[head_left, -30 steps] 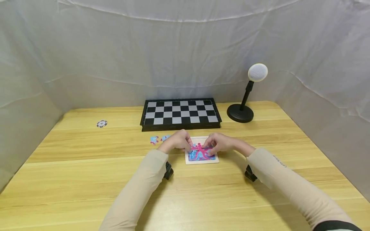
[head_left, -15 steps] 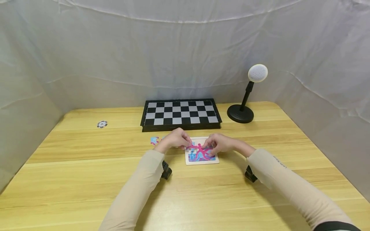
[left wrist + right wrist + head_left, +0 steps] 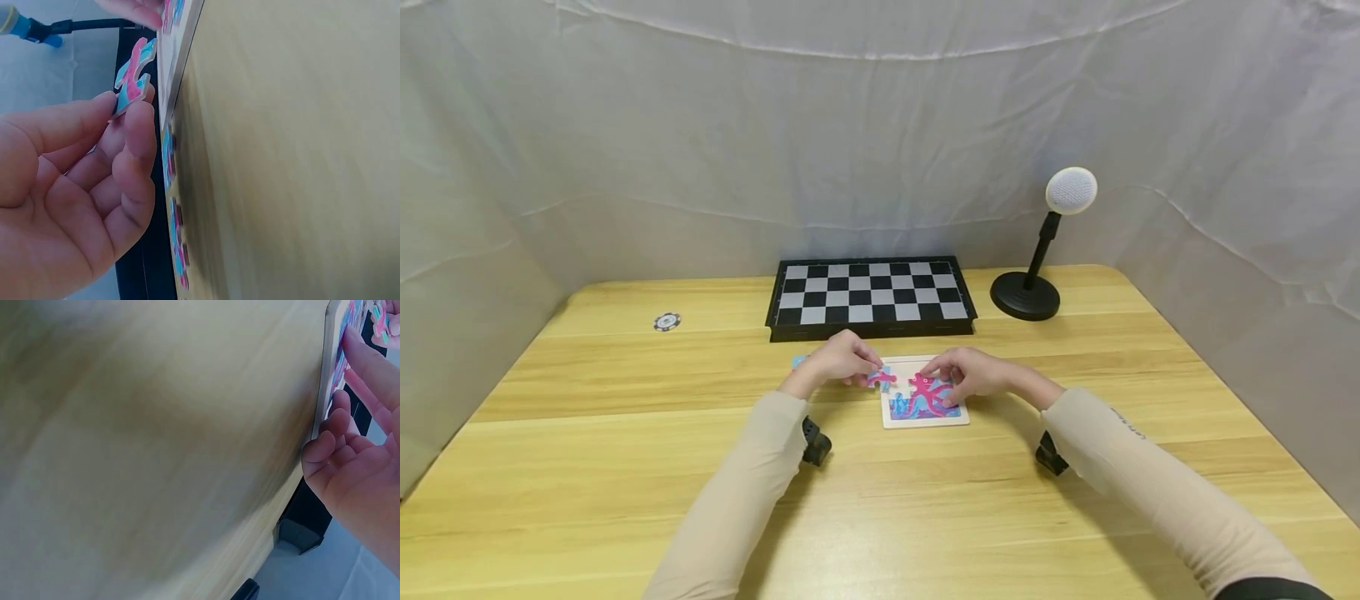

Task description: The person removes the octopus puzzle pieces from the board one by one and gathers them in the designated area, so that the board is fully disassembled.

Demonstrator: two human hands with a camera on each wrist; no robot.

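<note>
- Left hand (image 3: 845,360): thumb and forefinger nearly closed, pinching a pink-and-blue puzzle piece (image 3: 882,377) by its left end; remaining fingers loosely bent.
- Piece position: at the left rim of the puzzle tray (image 3: 925,423), tilted and apparently raised off it in the left wrist view.
- Right hand (image 3: 967,371): spread, thumb and forefinger extended onto the joined pieces (image 3: 913,408), gripping nothing; its other fingers are curled at the right rim.
- Tray bed: bare along the far side and in a notch at left.
- Loose pieces (image 3: 178,240): two on the table left of the tray; the left hand mostly hides them from the head view.
- Recommended: level the held piece, match its pink arm to the octopus, and lower it straight down.
- Recommended: light right-hand pressure only, so neighbours neither lift nor slide.
- Risk, in my judgement: forcing a misaligned tab could dislodge the joined pieces.
</note>
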